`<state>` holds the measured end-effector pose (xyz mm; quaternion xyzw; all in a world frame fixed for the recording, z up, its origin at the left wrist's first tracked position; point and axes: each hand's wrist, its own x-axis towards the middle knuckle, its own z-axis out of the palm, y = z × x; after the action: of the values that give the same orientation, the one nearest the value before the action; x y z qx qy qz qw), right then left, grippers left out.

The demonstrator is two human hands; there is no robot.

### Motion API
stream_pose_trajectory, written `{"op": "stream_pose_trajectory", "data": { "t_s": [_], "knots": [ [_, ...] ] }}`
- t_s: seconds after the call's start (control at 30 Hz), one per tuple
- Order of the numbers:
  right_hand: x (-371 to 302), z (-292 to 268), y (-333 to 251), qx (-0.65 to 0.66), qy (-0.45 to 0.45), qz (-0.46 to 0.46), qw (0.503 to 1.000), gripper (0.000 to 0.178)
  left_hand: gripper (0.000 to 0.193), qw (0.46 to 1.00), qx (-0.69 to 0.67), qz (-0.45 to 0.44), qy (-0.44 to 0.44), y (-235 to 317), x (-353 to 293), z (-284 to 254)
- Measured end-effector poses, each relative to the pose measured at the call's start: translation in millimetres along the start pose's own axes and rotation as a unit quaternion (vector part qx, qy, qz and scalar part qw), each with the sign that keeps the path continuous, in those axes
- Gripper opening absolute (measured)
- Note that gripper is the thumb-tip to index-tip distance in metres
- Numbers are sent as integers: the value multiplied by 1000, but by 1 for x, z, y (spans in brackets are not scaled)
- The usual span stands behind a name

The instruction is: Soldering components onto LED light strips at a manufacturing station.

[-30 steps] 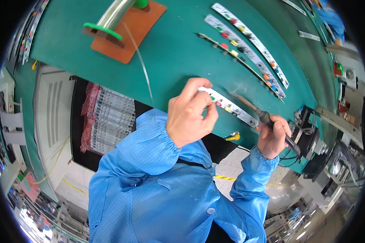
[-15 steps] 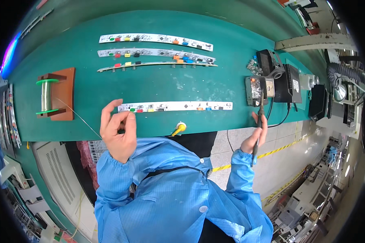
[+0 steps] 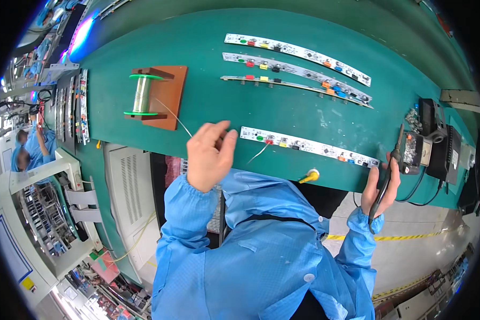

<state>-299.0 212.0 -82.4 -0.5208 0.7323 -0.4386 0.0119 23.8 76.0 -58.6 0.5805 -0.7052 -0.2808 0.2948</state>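
Observation:
My left hand hovers at the bench's front edge with its fingers curled, just left of the nearest circuit board strip. Solder wire runs from its spool into that hand; the grip is partly hidden. A short thin pale wire slants across the board's front edge by a red part; whether it joins the spool wire I cannot tell. My right hand is closed round a soldering iron, its tip pointing away from me near the board's right end.
Three more strips lie farther back on the green bench. At right are a small tray of metal bits and a black box with cables. A yellow plug sits at the front edge. More strips stand far left.
The view has swung left, so bench things appear farther right. My left hand has come off the board's left end. The right hand, with the soldering iron, is nearer the board's right end.

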Motion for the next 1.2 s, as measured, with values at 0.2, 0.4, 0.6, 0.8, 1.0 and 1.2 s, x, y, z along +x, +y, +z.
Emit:
{"op": "stream_pose_trajectory", "data": {
  "t_s": [0.2, 0.4, 0.6, 0.8, 1.0, 1.2],
  "knots": [
    [0, 12, 1, 36, 8, 37, 999, 46, 16, 997, -64, -22, -45, 5, 0, 10],
    [4, 10, -3, 83, 130, 35, 987, 48, 15, 983, -183, -15, -17, 23, 15, 11],
    [8, -2, 2, 70, 149, -56, 985, 49, 13, 945, -322, -57, 1, 31, 20, -4],
    [5, -5, -4, 193, 154, -25, 969, 56, 20, 907, -409, -73, -66, 23, 30, -8],
    [-3, -5, -8, 277, 137, 35, 950, 53, 20, 914, -393, -24, -97, 12, 34, -18],
    [0, -6, -16, 314, 131, 63, 938, 50, 20, 913, -396, 3, -100, 13, 29, -23]
  ]
}}
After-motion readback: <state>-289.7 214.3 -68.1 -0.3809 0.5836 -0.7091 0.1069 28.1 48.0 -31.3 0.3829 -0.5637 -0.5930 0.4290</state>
